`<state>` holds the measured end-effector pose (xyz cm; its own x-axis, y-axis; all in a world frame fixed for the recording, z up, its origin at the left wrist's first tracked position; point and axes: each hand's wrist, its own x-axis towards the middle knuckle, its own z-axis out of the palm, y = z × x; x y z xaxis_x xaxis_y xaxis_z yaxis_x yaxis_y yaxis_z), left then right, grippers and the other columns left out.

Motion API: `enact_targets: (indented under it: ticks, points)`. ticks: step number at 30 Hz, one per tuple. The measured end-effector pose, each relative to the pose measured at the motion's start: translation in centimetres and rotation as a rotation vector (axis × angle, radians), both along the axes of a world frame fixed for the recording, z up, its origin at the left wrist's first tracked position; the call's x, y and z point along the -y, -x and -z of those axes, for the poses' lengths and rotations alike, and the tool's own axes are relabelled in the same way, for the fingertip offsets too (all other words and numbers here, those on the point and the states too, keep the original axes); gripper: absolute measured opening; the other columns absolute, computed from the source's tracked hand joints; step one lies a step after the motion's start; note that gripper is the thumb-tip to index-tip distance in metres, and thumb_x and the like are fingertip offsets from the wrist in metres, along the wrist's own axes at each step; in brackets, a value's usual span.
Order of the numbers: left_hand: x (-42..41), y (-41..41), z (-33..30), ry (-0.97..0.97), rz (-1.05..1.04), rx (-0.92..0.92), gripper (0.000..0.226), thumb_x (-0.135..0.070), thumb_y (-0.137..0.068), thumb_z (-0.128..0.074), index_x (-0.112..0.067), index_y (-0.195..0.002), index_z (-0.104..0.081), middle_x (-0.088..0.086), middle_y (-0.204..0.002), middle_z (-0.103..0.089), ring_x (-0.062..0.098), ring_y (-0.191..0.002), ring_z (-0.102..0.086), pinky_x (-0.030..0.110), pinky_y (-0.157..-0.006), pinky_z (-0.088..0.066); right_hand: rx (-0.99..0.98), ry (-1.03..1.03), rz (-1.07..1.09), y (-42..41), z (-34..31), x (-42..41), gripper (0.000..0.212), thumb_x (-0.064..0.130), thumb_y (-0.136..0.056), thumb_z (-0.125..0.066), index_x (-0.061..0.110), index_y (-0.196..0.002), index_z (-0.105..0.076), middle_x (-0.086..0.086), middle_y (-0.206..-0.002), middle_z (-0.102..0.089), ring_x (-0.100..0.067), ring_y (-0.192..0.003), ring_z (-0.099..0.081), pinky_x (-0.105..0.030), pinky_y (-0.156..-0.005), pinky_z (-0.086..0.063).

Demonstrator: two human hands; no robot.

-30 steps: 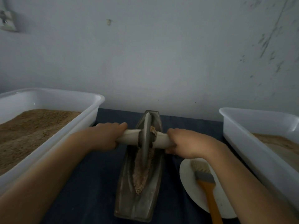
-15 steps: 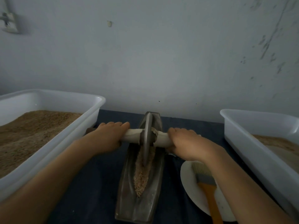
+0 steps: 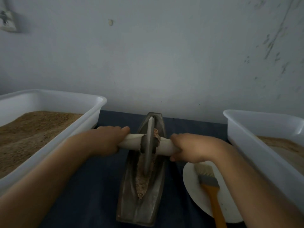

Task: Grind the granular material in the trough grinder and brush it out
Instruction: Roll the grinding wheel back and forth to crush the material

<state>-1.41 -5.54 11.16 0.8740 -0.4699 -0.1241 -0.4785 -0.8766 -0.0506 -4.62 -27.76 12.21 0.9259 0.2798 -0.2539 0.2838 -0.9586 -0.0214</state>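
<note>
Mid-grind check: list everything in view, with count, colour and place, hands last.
trough: 1, dark metal, centre, on the cloth
wheel: 1, grey, upright in the trough
handle: 1, pale, through the wheel
grain: tan, in the trough
tubs: 2, white, far left and far right, both holding tan grain
plate: 1, white, right of the trough
brush: 1, orange handle, on the plate
cloth: 1, dark blue
wall: grey, behind
left hand: grips the handle
right hand: grips the handle

Dim room, scuffed pale grey wall [image 3: 164, 55], wall socket [image 3: 7, 22] upper left, dark blue tabletop [image 3: 98, 186]
</note>
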Motion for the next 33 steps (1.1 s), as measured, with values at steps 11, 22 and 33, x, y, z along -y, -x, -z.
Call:
enact_targets:
  ticks: [11,22,33]
  points:
    - [1.2,-3.3,4.4,0.154,-0.071,0.571,0.041,-0.017,-0.085,-0.057,-0.023,-0.120,-0.037,-0.003,-0.116,-0.045,0.017,-0.106,-0.045,0.030,-0.091,-0.032,0.647,0.040,0.014,-3.1,4.1,0.5,0.033,0.014,-0.084,-0.054,0.011,-0.116,-0.045,-0.008,-0.114,-0.050,-0.025,-0.104,-0.045,-0.033,-0.079,-0.029]
    - [-0.5,0.9,-0.7,-0.036,0.064,-0.065,0.031,-0.024,-0.091,-0.056,-0.031,-0.104,-0.029,-0.008,-0.100,-0.047,0.006,-0.090,-0.046,0.020,-0.081,-0.036,-0.045,0.011,-0.082,1.3,-0.7,0.1,0.039,0.038,-0.090,-0.057,0.013,-0.118,-0.045,0.005,-0.095,-0.049,-0.006,-0.074,-0.041,-0.015,-0.053,-0.028]
    - [0.4,-0.6,0.8,-0.019,0.006,0.134,0.037,-0.022,-0.092,-0.054,-0.023,-0.122,-0.033,0.000,-0.121,-0.049,0.016,-0.109,-0.050,0.030,-0.094,-0.038,-0.031,-0.029,-0.003,-0.3,0.1,0.3,0.038,0.036,-0.091,-0.057,0.012,-0.119,-0.044,0.007,-0.084,-0.042,-0.008,-0.075,-0.042,-0.017,-0.053,-0.027]
